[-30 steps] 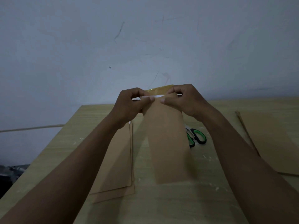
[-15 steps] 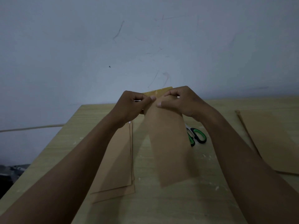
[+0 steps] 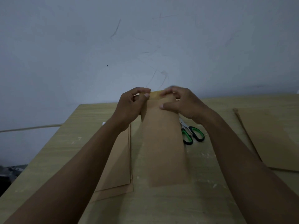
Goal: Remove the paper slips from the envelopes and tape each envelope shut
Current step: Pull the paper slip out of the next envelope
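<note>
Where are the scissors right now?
The green-and-black-handled scissors lie flat on the wooden table, right of the held brown paper envelope and just under the right hand.

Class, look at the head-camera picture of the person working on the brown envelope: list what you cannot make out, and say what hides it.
- Envelope mouth, head view: both hands cover it, so whether it is sealed is unclear.
- Right hand fingertips: blurred by motion.
- Scissors blades: hidden behind the envelope and right wrist.
- Left stack of envelopes: left forearm covers most of it; count unclear.
- Large brown sheets: cut off by the right edge.
</note>
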